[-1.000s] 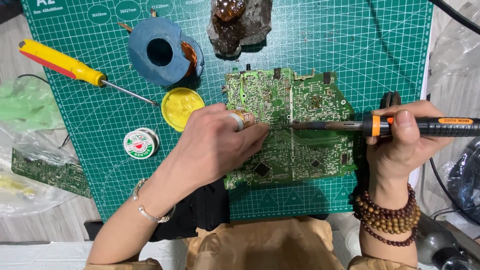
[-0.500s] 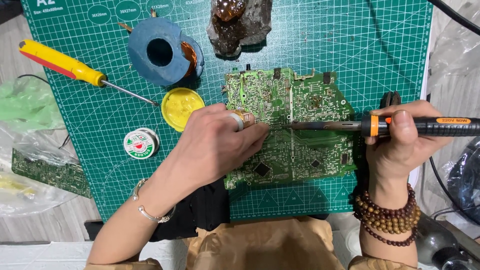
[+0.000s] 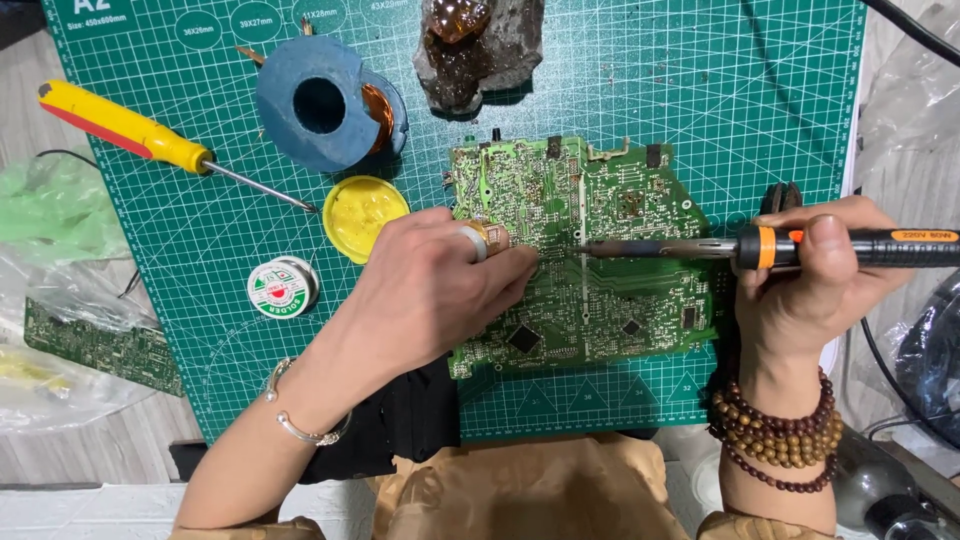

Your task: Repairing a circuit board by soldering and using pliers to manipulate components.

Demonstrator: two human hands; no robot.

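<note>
A: Barely anything has moved since the earlier frames; the soldering iron (image 3: 800, 247) shifts a hair, both hands stay put.

B: Left hand (image 3: 430, 295)?

A: Palm down on the left part of the green circuit board (image 3: 600, 215); fingers curled and pinched near the iron's tip; ring on one finger; whether it holds solder wire, cannot tell.

B: Right hand (image 3: 820, 290)?

A: Closed around the iron's black and orange grip, thumb on top; metal tip lies level over the board's middle, pointing left, touching or just above it.

B: Board location?

A: Flat on the green cutting mat (image 3: 700, 80), centre, solder side up.

B: Handling?

A: My guess: light, stiff, thin; fragile at the joints and small chips; hold it by the bare edges; iron by the insulated grip only, since the shaft is likely hot.

B: Surroundings?

A: Yellow-handled screwdriver (image 3: 150, 140) upper left; blue spool of copper wire (image 3: 320, 105) above; open yellow flux tin (image 3: 365, 215) just beside the left hand; small solder reel (image 3: 283, 287) left of the wrist; second board (image 3: 100, 345) off the mat, well apart.
</note>
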